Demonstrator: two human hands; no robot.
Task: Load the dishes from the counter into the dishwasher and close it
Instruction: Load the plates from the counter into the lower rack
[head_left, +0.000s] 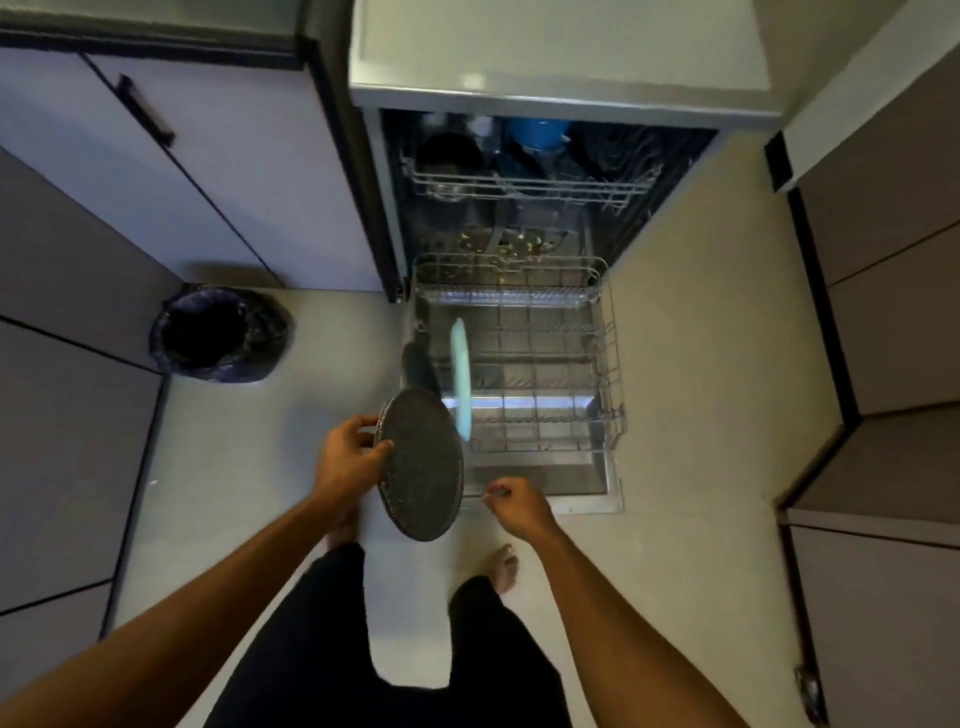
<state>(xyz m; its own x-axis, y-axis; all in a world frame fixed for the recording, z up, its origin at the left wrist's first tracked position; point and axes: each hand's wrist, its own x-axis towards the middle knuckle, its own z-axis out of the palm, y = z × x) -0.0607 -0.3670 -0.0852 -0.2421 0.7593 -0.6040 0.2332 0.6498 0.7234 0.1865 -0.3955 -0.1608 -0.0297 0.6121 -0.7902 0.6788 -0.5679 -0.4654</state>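
My left hand (349, 457) grips the rim of a dark speckled plate (423, 467), held tilted just in front of the left end of the pulled-out lower rack (605, 364). A pale blue plate (460, 379) stands on edge in the rack's left side, with a dark dish (418, 366) next to it on the left. My right hand (519, 506) holds the rack's front edge, fingers curled round the wire. The dishwasher (561, 88) is open; its upper rack (530, 184) carries a blue cup (537, 132) and dark items.
A bin with a black liner (218, 335) stands on the floor to the left. White cabinets (156, 156) are at the left, grey cabinets (883, 260) at the right. My bare feet stand on the pale floor (691, 364) before the open door (587, 501).
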